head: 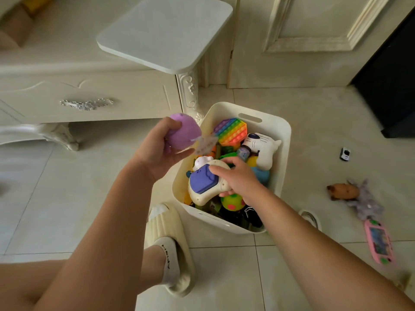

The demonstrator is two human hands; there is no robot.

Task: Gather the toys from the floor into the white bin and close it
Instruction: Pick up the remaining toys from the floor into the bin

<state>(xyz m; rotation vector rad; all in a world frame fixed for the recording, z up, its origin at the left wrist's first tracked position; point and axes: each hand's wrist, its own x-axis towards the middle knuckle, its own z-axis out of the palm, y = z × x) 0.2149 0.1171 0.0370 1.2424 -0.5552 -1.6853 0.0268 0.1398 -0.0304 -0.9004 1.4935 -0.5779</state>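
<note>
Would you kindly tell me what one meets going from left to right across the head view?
Silver drawer handle → white bin → toy car → pink handheld toy. The purple plush toy in the left hand overlaps the bin's left edge, so I left it out.

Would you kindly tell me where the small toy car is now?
In the head view, the small toy car lies on the floor right of the white bin, beyond the brown plush.

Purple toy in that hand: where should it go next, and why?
Probably into the white bin: the left hand holds the purple toy near the rim, not yet inside, while the right hand grips a cream-and-purple toy on the pile.
</note>
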